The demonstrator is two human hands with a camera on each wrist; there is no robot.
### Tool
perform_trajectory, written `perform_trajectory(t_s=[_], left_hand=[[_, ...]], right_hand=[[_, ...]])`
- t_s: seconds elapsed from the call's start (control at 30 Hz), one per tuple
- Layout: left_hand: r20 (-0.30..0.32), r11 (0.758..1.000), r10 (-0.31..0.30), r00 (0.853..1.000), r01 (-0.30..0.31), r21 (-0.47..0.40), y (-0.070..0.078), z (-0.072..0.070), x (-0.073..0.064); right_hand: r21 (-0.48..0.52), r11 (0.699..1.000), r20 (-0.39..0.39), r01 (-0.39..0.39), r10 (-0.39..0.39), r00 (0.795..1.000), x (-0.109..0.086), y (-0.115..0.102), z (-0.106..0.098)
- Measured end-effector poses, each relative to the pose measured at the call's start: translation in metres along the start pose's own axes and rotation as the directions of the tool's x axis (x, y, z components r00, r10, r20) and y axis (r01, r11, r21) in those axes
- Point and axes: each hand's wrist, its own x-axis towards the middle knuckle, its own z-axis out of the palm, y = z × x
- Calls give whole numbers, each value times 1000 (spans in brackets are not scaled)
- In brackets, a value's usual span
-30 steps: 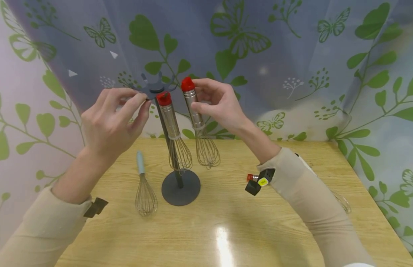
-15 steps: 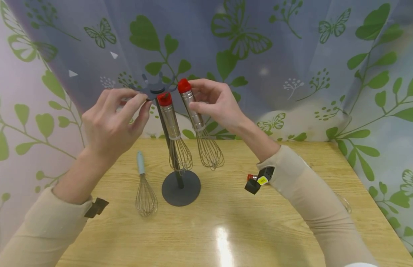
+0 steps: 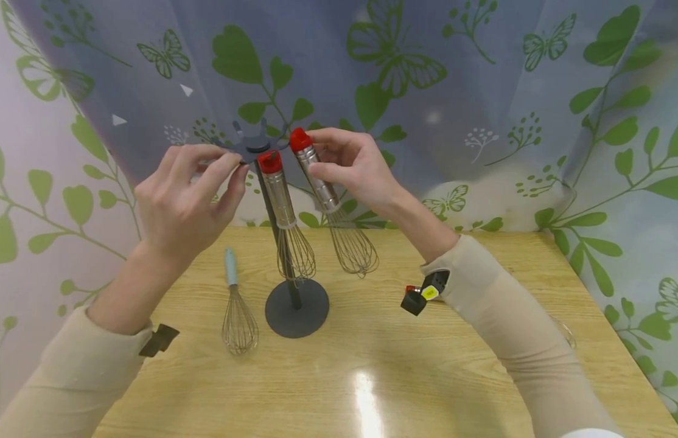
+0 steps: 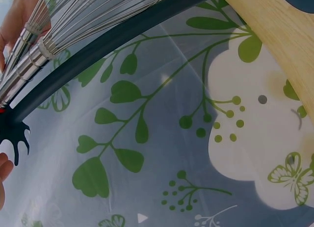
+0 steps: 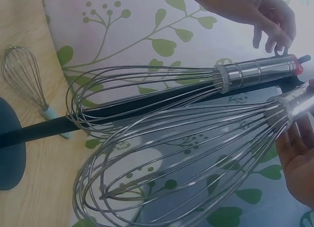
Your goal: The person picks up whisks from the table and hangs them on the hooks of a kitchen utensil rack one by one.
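Observation:
A dark rack stand [image 3: 257,145] with several hooks on top rises from a round base. The thumb and fingertips of my left hand [image 3: 185,198] pinch one of its hooks at the left. From another hook hangs a whisk [image 3: 280,201] with a steel handle and red end, wires downward in front of the post. My right hand [image 3: 363,167] holds a second red-ended whisk [image 3: 320,185] by its handle, just right of the hanging one. This whisk tilts, its red end toward the stand and its wires down to the right. In the right wrist view its wires [image 5: 186,143] fill the foreground.
A smaller whisk with a pale blue handle [image 3: 231,267] lies on the wooden table [image 3: 317,383], left of the stand's base [image 3: 284,325]. Another red-ended whisk lies at the right, mostly hidden under the right forearm; its wires [image 3: 566,331] show beyond the sleeve. A patterned curtain [image 3: 481,91] hangs behind.
My right hand has tilted its whisk: the red end has moved a little left toward the stand and the wires have swung right. The left hand has kept its place on the hook.

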Motion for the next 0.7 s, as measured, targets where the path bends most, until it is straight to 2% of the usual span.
perform_trajectory(t_s=[0.33, 0.7], left_hand=[[-1, 1000, -1, 1000, 1, 0, 0, 0, 0], [5, 1000, -1, 1000, 1, 6, 0, 0, -1]], right_hand=[[1, 999, 23, 34, -34, 999, 2, 0, -2], [-68, 998, 29, 3, -1, 1000, 4, -5, -6]])
